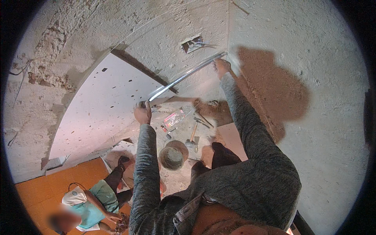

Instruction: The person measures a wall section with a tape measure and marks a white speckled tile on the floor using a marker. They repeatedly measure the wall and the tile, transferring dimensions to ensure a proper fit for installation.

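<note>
Left hand (143, 112): closed round the lower-left end of the metal straightedge (188, 75), with the thumb raised; the wrap of the fingers is partly hidden.
Right hand (221, 67): clasped at the upper-right end, near the wall corner; the exact placing of the fingertips cannot be told.
Rough plastered wall (156, 31): faced by the straightedge, which is held aslant in the view; whether the plaster is touched along the bar cannot be told.
White speckled slab (98, 105): set along the wall; its right-hand corner is overlapped in the view by the straightedge.
Straightedge weight: judged light to moderate, since a slim metal section is seen; because of its length, swing is best checked by a hold at both ends.
Straightedge stiffness: judged high; the slight bow is probably lent by the fisheye lens.
Straightedge finish: bright and apparently smooth, so slipping is likely with dusty fingers; a full wrap is better than a pinch.
Straightedge fragility: judged low, though its edges could be dented and the slab's corner chipped by a knock.
Round bucket (171, 158): stood on the dusty floor below, well apart from both hands.
Wooden-handled hammer (193, 133): laid beside the bucket.
</note>
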The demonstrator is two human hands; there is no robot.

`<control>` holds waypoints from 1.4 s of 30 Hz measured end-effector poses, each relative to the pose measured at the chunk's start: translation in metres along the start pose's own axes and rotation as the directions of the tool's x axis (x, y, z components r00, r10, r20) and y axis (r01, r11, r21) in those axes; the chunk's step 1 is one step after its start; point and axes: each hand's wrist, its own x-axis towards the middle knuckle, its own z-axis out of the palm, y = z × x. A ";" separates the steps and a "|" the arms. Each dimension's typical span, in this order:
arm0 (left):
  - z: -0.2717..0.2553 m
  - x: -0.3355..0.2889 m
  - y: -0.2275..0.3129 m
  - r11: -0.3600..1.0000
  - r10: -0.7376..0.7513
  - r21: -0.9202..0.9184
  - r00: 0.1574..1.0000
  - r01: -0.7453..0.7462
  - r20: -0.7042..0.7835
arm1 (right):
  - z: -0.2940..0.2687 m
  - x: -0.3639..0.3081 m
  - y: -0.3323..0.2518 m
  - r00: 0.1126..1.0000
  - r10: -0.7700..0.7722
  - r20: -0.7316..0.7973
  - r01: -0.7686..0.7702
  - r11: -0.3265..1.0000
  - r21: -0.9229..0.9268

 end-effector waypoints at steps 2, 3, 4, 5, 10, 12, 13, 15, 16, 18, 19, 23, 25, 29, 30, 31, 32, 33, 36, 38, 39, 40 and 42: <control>0.000 0.002 -0.007 0.999 0.039 0.039 0.999 -0.038 -0.022 | 0.005 -0.007 -0.006 1.000 0.013 -0.007 -0.013 1.000 -0.008; 0.000 0.002 -0.010 0.997 0.058 0.059 0.998 -0.056 -0.033 | 0.008 -0.011 -0.009 1.000 0.021 -0.010 -0.021 1.000 -0.013; 0.001 0.002 -0.010 0.997 0.062 0.052 0.998 -0.060 -0.033 | 0.006 -0.011 -0.010 1.000 0.022 -0.006 -0.022 1.000 -0.013; 0.002 0.002 -0.009 0.997 0.066 0.046 0.997 -0.064 -0.033 | 0.005 -0.011 -0.011 1.000 0.023 -0.001 -0.023 1.000 -0.014; 0.001 0.002 0.000 0.998 0.041 0.037 0.999 -0.041 -0.015 | 0.000 -0.011 -0.014 1.000 0.025 0.011 -0.025 1.000 -0.014; -0.001 0.001 0.001 0.998 0.039 0.052 0.999 -0.038 -0.017 | 0.003 -0.014 -0.014 0.999 0.037 0.017 -0.037 0.999 0.034; -0.001 0.000 0.000 0.998 0.037 0.050 0.999 -0.036 -0.016 | 0.004 -0.017 -0.015 0.999 0.041 0.029 -0.042 0.998 0.047; -0.002 0.000 -0.003 0.998 0.032 0.045 0.999 -0.031 -0.013 | 0.006 -0.021 -0.015 0.997 0.050 0.054 -0.054 0.996 0.072; 0.000 0.001 -0.004 0.997 0.057 0.049 0.998 -0.055 -0.038 | 0.004 -0.017 -0.015 0.997 0.052 0.050 -0.055 0.996 0.065; 0.006 0.003 -0.006 0.993 0.108 0.058 0.990 -0.103 -0.087 | 0.001 -0.009 -0.015 0.997 0.057 0.042 -0.059 0.997 0.051; 0.006 0.003 -0.007 0.994 0.102 0.048 0.991 -0.098 -0.088 | 0.002 -0.010 -0.014 0.997 0.061 0.037 -0.063 0.997 0.055; 0.008 0.002 -0.012 0.994 0.100 0.049 0.992 -0.096 -0.083 | 0.003 -0.010 -0.012 0.997 0.066 0.047 -0.069 0.995 0.067; 0.008 0.003 -0.014 0.992 0.111 0.066 0.991 -0.106 -0.080 | 0.004 -0.010 -0.011 0.996 0.073 0.049 -0.076 0.995 0.066; 0.008 0.003 -0.007 0.995 0.073 0.065 0.996 -0.070 -0.045 | 0.000 -0.002 -0.006 0.998 0.050 0.047 -0.053 0.996 0.066; 0.008 0.003 -0.002 0.997 0.046 0.058 0.999 -0.045 -0.028 | -0.004 0.002 -0.004 0.998 0.029 0.054 -0.033 0.997 0.071; 0.007 0.003 -0.004 0.997 0.049 0.063 0.998 -0.047 -0.038 | -0.004 0.001 -0.004 0.995 0.036 0.090 -0.044 0.995 0.088; 0.006 0.002 -0.005 0.996 0.052 0.069 0.998 -0.049 -0.047 | -0.005 0.001 -0.004 0.991 0.042 0.127 -0.055 0.993 0.104; 0.005 0.001 -0.006 0.996 0.055 0.074 0.997 -0.050 -0.057 | -0.005 0.001 -0.003 0.986 0.047 0.163 -0.067 0.990 0.121; 0.001 0.000 -0.007 0.997 0.073 0.037 0.997 -0.072 -0.034 | 0.001 -0.003 0.004 0.998 -0.004 0.070 0.002 0.999 0.036; 0.003 0.000 -0.003 0.996 0.083 -0.028 0.996 -0.084 -0.037 | -0.017 0.018 0.006 0.978 0.034 0.205 -0.055 0.994 0.096; 0.006 0.000 -0.001 0.994 0.089 -0.063 0.995 -0.091 -0.037 | -0.027 0.028 0.008 0.962 0.047 0.270 -0.083 0.989 0.122; 0.005 0.000 -0.006 0.994 0.108 -0.024 0.993 -0.109 -0.054 | -0.025 0.029 0.012 0.955 0.039 0.293 -0.085 0.986 0.145; 0.005 0.000 -0.014 0.988 0.149 0.054 0.985 -0.145 -0.085 | -0.021 0.031 0.018 0.941 0.019 0.337 -0.087 0.978 0.189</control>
